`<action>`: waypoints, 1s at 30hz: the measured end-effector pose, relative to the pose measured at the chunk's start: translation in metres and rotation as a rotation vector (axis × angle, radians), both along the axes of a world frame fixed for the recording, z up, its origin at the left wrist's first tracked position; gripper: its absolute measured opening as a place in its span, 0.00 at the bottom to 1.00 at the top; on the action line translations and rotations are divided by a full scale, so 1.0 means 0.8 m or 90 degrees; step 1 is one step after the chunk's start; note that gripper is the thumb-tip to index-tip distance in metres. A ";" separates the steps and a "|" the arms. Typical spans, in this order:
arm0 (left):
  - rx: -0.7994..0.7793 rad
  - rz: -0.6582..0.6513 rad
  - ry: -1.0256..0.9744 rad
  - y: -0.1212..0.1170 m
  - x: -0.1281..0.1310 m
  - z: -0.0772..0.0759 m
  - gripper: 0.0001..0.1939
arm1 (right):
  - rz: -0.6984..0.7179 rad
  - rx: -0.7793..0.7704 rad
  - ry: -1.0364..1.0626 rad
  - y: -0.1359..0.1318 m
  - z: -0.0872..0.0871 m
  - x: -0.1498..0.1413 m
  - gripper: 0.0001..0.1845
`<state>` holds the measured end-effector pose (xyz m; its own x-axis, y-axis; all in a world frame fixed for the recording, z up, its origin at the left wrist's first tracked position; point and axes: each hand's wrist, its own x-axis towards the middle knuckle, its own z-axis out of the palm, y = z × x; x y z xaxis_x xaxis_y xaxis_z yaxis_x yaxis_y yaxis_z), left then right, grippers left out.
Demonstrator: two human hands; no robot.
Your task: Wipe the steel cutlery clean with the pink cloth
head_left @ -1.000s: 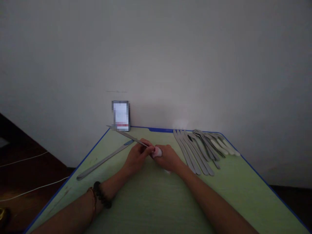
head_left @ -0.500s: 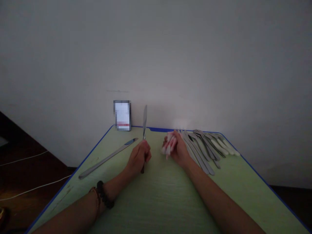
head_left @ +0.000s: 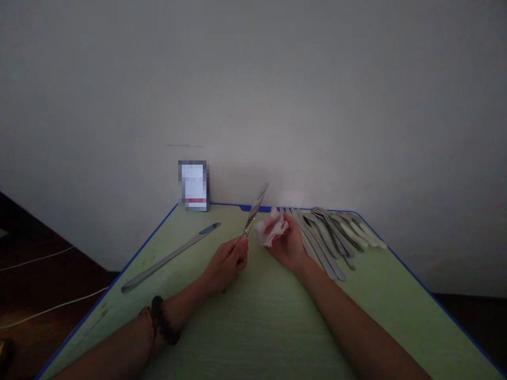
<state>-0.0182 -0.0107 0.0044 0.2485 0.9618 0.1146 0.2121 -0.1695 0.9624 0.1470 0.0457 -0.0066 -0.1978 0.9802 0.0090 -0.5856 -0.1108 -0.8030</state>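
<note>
One plain grey wall (head_left: 253,89) stands behind a green counter (head_left: 269,332) edged in blue, with a dark floor (head_left: 43,301) showing at lower left. A person's left arm (head_left: 114,338) and right arm (head_left: 360,327) reach in from the near side. On the right half of the counter, metal cutlery (head_left: 328,253) lies in a loose, overlapping spread, its handles slanting toward the near right; several pieces at the far right end in white handles (head_left: 358,236), and the right arm and hand cover part of the nearest ones. A single knife (head_left: 166,262) lies by itself on the left, its blade aimed at the back and its handle end near the left edge. The left hand (head_left: 227,264) is wrapped around another knife (head_left: 255,211), held at mid-counter with its blade up and leaning right. A lit screen (head_left: 194,184), its display blurred, stands upright at the back left by the wall. The right hand (head_left: 291,243) grasps a crumpled pink-and-white cloth (head_left: 269,227) just beside that raised blade. A dark beaded bracelet (head_left: 166,322) circles the left wrist.
</note>
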 end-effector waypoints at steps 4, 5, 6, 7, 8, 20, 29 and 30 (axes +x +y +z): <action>0.022 0.014 0.005 0.001 -0.001 -0.003 0.24 | 0.030 -0.098 0.102 0.001 0.000 -0.006 0.08; 0.027 0.008 0.009 0.001 -0.002 -0.005 0.24 | 0.038 -0.108 0.104 0.001 -0.001 -0.008 0.06; 0.031 -0.002 0.016 0.001 -0.002 -0.006 0.24 | 0.044 -0.115 0.104 0.001 -0.001 -0.009 0.05; 0.034 -0.014 0.024 0.002 -0.003 -0.008 0.24 | 0.047 -0.120 0.104 0.001 -0.001 -0.010 0.05; 0.039 -0.024 0.033 0.002 -0.004 -0.010 0.23 | 0.046 -0.119 0.104 0.000 -0.001 -0.011 0.04; 0.048 0.034 0.170 0.005 0.001 -0.009 0.21 | 0.074 -0.005 0.059 -0.009 -0.001 -0.008 0.08; 0.048 0.050 0.129 0.002 0.002 -0.005 0.23 | -0.038 -0.011 0.014 0.000 -0.013 -0.016 0.05; 0.057 0.036 0.131 0.001 0.001 -0.005 0.23 | -0.056 -0.004 0.006 0.001 -0.015 -0.017 0.05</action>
